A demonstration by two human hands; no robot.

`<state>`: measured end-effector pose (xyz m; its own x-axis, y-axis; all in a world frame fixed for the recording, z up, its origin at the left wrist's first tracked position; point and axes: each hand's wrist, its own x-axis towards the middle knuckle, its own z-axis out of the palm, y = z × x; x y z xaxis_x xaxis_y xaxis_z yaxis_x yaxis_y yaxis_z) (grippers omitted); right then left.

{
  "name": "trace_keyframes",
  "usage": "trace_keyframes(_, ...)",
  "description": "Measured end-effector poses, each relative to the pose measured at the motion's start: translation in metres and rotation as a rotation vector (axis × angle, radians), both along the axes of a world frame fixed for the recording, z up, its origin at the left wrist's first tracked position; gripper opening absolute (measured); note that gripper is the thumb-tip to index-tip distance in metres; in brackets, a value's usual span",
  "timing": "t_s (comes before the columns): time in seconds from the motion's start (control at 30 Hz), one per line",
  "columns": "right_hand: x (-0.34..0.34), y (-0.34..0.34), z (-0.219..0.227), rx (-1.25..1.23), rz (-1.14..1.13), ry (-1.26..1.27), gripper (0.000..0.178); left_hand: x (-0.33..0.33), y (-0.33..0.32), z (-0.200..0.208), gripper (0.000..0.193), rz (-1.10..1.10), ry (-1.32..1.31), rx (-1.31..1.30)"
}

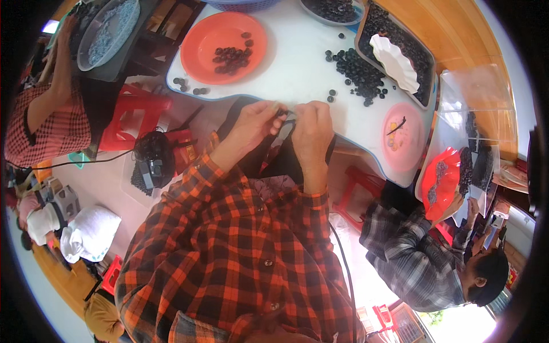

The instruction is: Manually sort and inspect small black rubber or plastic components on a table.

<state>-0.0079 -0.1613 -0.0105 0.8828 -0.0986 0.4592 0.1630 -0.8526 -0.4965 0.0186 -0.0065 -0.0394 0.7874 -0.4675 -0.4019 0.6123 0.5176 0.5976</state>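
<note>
A white worktop (297, 60) with a blue rim carries an orange basin (197, 48), loose black beads (357, 71) and a pink dish (414, 134); bare surface separates basin from beads. At its near edge, the left hand (260, 121) pinches a small dark piece (281, 113); beside it, the right hand (313, 123) curls, its grip unclear. A red stool (134, 117) stands leftward.

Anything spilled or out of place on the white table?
Possibly spilled: loose black round pieces lie directly on the white table, outside any container, with strays near the orange bowl. Could be deliberate. Also odd: a white scalloped dish lies across the tray of black pieces. No damage visible.
</note>
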Motion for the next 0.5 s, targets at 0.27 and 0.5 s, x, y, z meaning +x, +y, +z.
trace_keyframes(0.27, -0.009, 0.012, 0.005, 0.06, 0.097, 0.013, 0.01, -0.003, -0.006, -0.004, 0.023, 0.024, -0.053, 0.11)
trace_keyframes(0.5, -0.014, 0.008, 0.01, 0.037, 0.105, 0.047, 0.008, -0.006, -0.007, 0.004, 0.023, -0.009, -0.301, 0.352)
